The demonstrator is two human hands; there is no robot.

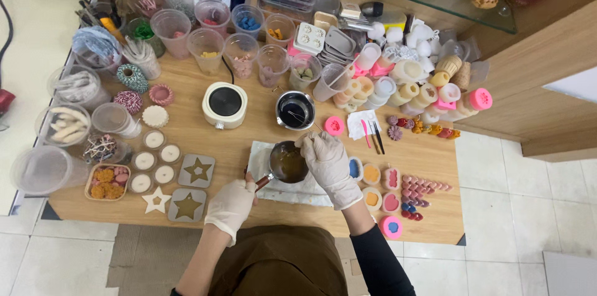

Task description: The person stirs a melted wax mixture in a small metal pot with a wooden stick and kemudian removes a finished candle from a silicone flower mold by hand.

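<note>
My left hand [231,204] is clamped on the handle of a small pot [288,162], which sits over a white cloth [273,187] on the table [249,128]. My right hand [328,162] reaches over the pot's rim, fingers curled; what they pinch I cannot tell. Small moulds [372,175] lie just right, a hotplate [224,104] beyond.

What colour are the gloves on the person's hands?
White, on both the left hand and the right hand; the head view shows it.
</note>
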